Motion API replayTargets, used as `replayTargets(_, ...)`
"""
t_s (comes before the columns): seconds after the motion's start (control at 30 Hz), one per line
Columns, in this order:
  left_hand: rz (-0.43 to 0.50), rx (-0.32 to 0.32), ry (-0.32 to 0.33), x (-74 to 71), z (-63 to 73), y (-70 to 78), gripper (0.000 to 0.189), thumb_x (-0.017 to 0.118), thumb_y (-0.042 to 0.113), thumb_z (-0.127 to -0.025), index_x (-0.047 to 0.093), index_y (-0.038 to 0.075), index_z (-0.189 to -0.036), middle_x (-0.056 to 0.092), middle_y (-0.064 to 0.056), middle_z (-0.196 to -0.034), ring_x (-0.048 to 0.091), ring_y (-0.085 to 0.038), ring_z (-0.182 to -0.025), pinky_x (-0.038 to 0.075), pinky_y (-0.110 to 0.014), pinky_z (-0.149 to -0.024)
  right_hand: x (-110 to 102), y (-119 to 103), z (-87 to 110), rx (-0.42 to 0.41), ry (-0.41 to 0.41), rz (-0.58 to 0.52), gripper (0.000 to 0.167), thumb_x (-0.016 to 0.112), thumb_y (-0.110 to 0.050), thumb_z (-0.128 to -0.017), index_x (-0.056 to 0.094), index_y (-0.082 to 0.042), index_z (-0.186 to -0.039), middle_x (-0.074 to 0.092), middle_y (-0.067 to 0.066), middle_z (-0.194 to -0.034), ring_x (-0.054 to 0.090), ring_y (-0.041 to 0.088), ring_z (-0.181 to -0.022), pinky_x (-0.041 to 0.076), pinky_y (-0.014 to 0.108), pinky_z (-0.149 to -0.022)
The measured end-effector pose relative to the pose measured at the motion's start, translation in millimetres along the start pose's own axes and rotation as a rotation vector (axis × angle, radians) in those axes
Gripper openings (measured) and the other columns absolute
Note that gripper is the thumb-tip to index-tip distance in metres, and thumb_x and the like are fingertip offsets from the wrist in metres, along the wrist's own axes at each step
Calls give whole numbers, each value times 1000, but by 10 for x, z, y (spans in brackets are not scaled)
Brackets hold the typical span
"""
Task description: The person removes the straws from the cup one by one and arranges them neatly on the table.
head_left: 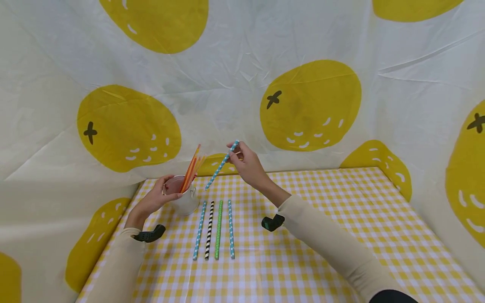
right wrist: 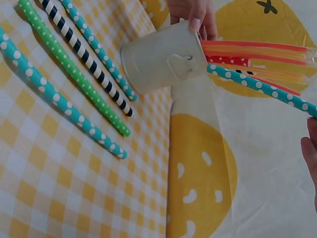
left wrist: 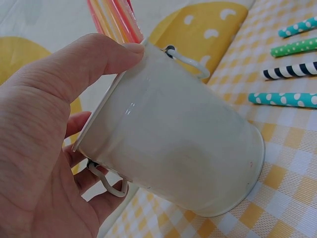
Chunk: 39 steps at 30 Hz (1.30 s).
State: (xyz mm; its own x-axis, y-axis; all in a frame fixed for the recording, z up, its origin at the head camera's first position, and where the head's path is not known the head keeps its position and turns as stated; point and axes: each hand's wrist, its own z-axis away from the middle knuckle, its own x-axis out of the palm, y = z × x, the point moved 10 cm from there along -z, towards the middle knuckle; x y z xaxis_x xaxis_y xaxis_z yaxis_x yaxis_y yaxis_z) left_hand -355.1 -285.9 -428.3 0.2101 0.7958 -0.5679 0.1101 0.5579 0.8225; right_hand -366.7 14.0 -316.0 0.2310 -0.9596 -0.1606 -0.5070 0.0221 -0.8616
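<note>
With my left hand (head_left: 154,198) I grip the rim of a small white metal bucket (head_left: 185,205) standing at the table's far left; the thumb lies on the outside near the rim in the left wrist view. Orange, red and yellow plastic straws (right wrist: 267,48) stick out of the bucket. My right hand (head_left: 249,166) pinches a blue paper straw with white dots (head_left: 220,167) near its upper end, slanted, its lower end to the right of the bucket. On the cloth lie a blue dotted straw (head_left: 199,231), a black-and-white striped straw (head_left: 209,231), a green dotted straw (head_left: 219,230) and another blue dotted straw (head_left: 231,229).
A yellow-and-white checked cloth (head_left: 322,235) covers the table. Behind and beside it hangs a pale curtain (head_left: 227,109) printed with large yellow fruits. A dark wrist device shows by each sleeve.
</note>
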Motion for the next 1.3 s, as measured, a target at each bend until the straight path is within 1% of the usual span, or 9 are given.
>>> replayTargets(0.33, -4, 4, -7, 5, 12, -7, 93, 72, 31, -96, 11, 6, -161, 12, -26, -159, 23, -46, -141, 25, -67, -109, -148, 135, 153, 122, -60, 121, 38, 56, -13, -105, 51, -10, -143, 60, 15, -109, 68, 30, -95, 58, 36, -82)
replayTargets(0.47, -1, -1, -9, 11, 33, -2, 93, 72, 34, -96, 12, 8, -161, 12, -24, -160, 23, -45, -142, 25, -66, -110, -183, 187, 214, 159, -77, 122, 41, 60, -11, -103, 51, -7, -143, 59, 14, -109, 68, 34, -94, 58, 35, -83)
replayTargets(0.63, -2, -10, -13, 3, 45, -27, 95, 73, 36, -95, 11, 9, -162, 12, -23, -161, 23, -45, -143, 26, -66, -110, -254, 266, 303, 197, -69, 113, 47, 65, -17, -101, 47, -12, -145, 65, 13, -110, 68, 28, -89, 55, 34, -82)
replayTargets(0.77, 3, -12, -16, 1, 46, -29, 95, 72, 36, -95, 9, 9, -162, 10, -23, -161, 21, -46, -144, 25, -67, -110, -283, 307, 365, 192, -63, 53, 51, 66, -16, -100, 44, -12, -146, 64, 19, -114, 69, 32, -88, 56, 42, -86)
replayTargets(0.87, -4, -11, -14, 0, 35, -33, 96, 72, 36, -96, 9, 9, -162, 9, -23, -162, 21, -46, -144, 24, -68, -111, -281, 293, 422, 181, -69, 58, 47, 66, -13, -100, 47, -10, -142, 62, 21, -116, 68, 39, -88, 57, 45, -86)
replayTargets(1.0, -12, -11, -10, -7, 20, -51, 96, 72, 38, -95, 10, 8, -162, 10, -23, -162, 21, -46, -144, 24, -67, -111, -242, 378, 498, 179, -93, 133, 31, 66, -12, -100, 59, -12, -129, 64, 16, -115, 69, 35, -85, 59, 36, -80)
replayTargets(1.1, -8, -7, -13, -6, 18, -42, 96, 72, 38, -95, 9, 7, -162, 10, -24, -161, 21, -46, -144, 24, -67, -110, -195, 527, 550, 191, -117, 161, 24, 67, -12, -99, 64, -13, -123, 66, 13, -113, 70, 36, -82, 59, 32, -76)
replayTargets(1.2, -7, -5, -15, -2, 15, -31, 96, 72, 37, -96, 9, 7, -162, 11, -25, -161, 22, -46, -143, 25, -67, -110, -145, 652, 610, 219, -147, 165, 24, 68, -10, -98, 66, -10, -122, 66, 13, -111, 69, 42, -82, 60, 36, -77)
replayTargets(1.3, -7, -8, -14, 1, 14, -35, 96, 72, 37, -96, 9, 8, -162, 11, -24, -161, 22, -46, -144, 25, -67, -111, -93, 771, 669, 258, -186, 175, 25, 69, -9, -97, 66, -9, -122, 66, 13, -109, 70, 40, -83, 59, 42, -79)
